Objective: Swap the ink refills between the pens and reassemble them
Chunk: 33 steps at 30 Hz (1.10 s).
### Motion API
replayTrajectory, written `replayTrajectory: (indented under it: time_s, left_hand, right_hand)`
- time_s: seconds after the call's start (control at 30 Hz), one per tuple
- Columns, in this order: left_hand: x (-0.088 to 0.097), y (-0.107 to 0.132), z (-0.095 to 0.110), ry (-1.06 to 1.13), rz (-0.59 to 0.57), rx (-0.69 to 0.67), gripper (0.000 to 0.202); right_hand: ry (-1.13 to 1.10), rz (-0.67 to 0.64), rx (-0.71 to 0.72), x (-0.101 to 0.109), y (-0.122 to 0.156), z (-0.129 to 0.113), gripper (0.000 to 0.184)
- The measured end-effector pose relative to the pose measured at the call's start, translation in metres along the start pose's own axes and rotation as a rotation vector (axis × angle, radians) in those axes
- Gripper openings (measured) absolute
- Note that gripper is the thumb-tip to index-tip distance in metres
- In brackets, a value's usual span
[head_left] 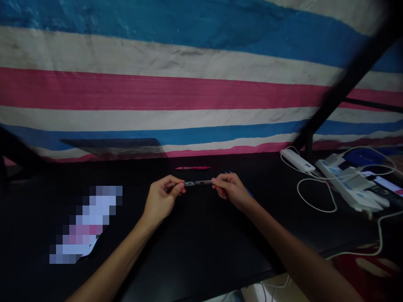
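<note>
Both of my hands hold one slim dark pen (198, 183) level above the black table (195, 251). My left hand (162, 199) pinches its left end between thumb and fingers. My right hand (229, 189) pinches its right end the same way. The pen's middle shows a clear or silvery section between the two hands. A red pen (192, 168) lies flat on the table just beyond the hands, untouched. Part of a blue object (248, 193) shows behind my right hand.
A striped blue, white and pink sheet (189, 84) hangs behind the table. At the right lie a white power strip (352, 184), a white power bank (297, 160), white cables (315, 201) and a phone (385, 184). A blurred-out flat item (86, 224) lies at the left. A black diagonal bar (346, 84) crosses the upper right.
</note>
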State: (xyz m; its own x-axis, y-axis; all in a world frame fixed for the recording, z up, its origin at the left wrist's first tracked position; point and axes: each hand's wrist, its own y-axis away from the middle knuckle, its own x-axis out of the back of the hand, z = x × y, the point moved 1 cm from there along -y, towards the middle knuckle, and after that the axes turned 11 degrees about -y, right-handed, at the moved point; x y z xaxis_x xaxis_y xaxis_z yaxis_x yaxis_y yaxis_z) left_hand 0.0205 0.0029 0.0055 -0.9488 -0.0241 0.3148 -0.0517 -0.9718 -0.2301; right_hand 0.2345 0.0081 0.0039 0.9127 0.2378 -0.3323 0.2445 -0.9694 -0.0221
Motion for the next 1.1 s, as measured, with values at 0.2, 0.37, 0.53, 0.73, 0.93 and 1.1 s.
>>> replayTrajectory:
  time_s: [0.2, 0.37, 0.53, 0.73, 0.93, 1.1]
  left_hand:
    - [-0.009, 0.005, -0.004, -0.118, 0.014, -0.052, 0.009]
    - [-0.006, 0.013, 0.008, -0.422, 0.162, -0.349, 0.004]
    - [-0.007, 0.017, 0.017, -0.502, 0.181, -0.533, 0.008]
    - [-0.008, 0.016, 0.016, -0.532, 0.132, -0.512, 0.007]
    - [-0.012, 0.012, 0.008, -0.422, -0.088, -0.253, 0.009]
    - [-0.019, 0.013, 0.009, -0.238, -0.319, -0.124, 0.019]
  right_hand:
    - [-0.222, 0.062, -0.131, 0.001, -0.002, 0.0, 0.038]
    - [-0.338, 0.039, -0.376, 0.007, -0.003, -0.001, 0.036]
    - [-0.448, 0.009, -0.555, 0.014, -0.005, -0.001, 0.04]
    - [-0.533, -0.075, -0.695, 0.018, -0.005, -0.003, 0.041]
    - [-0.136, 0.155, -0.18, 0.011, -0.009, 0.002, 0.044]
    - [0.136, 0.213, 0.183, -0.002, -0.004, -0.004, 0.039]
